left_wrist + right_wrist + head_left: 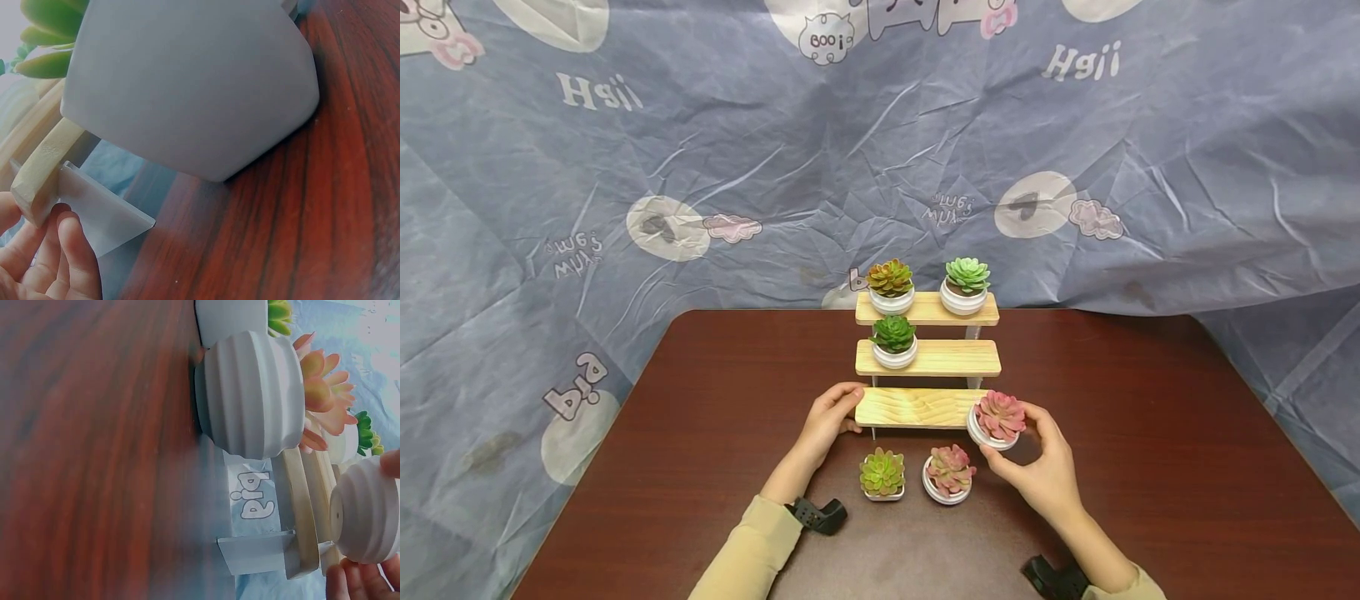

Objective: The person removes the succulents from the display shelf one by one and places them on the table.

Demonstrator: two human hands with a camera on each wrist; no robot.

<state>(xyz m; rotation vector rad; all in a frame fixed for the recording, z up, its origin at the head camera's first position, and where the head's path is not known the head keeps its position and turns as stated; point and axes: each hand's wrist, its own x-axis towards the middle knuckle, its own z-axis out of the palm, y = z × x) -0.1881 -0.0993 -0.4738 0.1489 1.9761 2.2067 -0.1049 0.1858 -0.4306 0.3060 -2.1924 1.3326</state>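
A three-tier wooden shelf stand with clear supports stands on the table. My left hand [829,421] grips the left end of its lowest board [917,408], thumb on top and fingers beneath. My right hand [1043,475] holds a pink succulent in a round white ribbed pot [369,512] by its sides, at that board's right end. The pot's underside shows in the right wrist view, above the board's level. In front of the stand sit a yellow-green succulent [882,472] in an angular white pot [194,81] and a second pink succulent [951,471] in a round white pot.
On the top board [925,308] stand a reddish-green succulent [891,283] at left and a pale green one [966,283] at right. A dark green succulent [894,340] occupies the left of the middle board [955,358]. A blue printed cloth [850,167] hangs behind the brown table [1150,433].
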